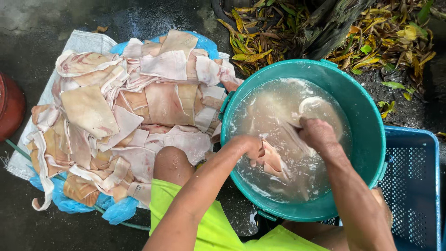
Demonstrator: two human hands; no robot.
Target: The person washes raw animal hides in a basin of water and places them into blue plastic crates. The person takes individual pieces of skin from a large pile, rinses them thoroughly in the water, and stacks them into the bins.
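A teal plastic tub full of cloudy water stands on the wet ground. Both my hands are in it. My left hand grips one end of a pale pink sheet of pork skin at the water's surface. My right hand is closed on the other end of the same sheet, near the middle of the tub. More pale pieces lie blurred under the water.
A big heap of raw pork skin sheets lies on a white sack and blue plastic, left of the tub. A blue slotted crate stands at right. Fallen leaves lie behind. A red container sits at the left edge.
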